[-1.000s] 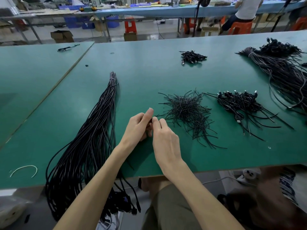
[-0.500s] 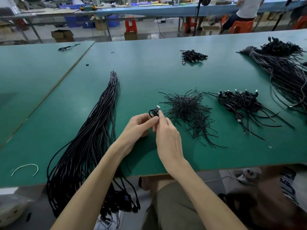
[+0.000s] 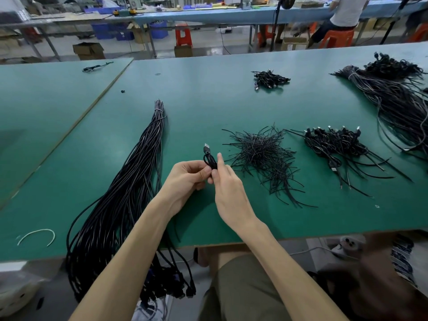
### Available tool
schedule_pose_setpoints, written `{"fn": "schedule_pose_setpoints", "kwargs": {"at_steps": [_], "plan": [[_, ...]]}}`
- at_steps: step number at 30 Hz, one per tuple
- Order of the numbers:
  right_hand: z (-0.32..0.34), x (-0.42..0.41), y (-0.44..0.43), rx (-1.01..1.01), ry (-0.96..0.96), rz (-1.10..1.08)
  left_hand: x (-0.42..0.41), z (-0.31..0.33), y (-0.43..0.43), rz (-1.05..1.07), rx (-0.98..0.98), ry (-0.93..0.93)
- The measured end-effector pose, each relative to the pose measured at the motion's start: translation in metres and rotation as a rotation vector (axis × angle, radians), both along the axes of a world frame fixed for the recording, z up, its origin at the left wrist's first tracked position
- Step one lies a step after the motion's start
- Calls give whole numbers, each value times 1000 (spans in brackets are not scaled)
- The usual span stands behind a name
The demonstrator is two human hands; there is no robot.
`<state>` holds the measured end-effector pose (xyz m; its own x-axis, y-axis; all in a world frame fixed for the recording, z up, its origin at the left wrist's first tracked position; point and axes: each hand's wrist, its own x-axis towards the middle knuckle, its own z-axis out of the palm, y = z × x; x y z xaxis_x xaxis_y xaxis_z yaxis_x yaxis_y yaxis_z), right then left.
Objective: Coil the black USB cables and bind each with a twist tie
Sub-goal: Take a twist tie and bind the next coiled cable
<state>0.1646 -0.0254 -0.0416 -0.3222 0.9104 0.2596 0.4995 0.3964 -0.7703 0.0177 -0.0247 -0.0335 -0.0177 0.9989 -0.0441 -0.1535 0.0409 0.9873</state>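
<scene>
Green table (image 3: 208,93): both hands pinch one small coiled cable (image 3: 209,159) (plug up), left hand (image 3: 185,179), right hand (image 3: 228,184); ties (image 3: 261,156) just right.

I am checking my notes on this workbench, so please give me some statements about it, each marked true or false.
1. The left hand and right hand both hold one coil. True.
2. A plug sticks up from the coil. True.
3. The ties lie left of the hands. False: they lie to the right.
4. The bundle lies wholly on the table. False: its near end hangs over the edge.
</scene>
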Motion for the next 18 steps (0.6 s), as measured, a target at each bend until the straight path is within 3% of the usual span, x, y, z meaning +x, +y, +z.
{"fn": "schedule_pose_setpoints", "kwargs": {"at_steps": [6,12,18], "plan": [[-2,2,3,25,89,-66,9,-3,-1,80,124,175],[1,5,5,27,162,-148,18,-1,-1,115,323,566],[4,4,4,53,199,-141,20,-2,0,178,386,622]]}}
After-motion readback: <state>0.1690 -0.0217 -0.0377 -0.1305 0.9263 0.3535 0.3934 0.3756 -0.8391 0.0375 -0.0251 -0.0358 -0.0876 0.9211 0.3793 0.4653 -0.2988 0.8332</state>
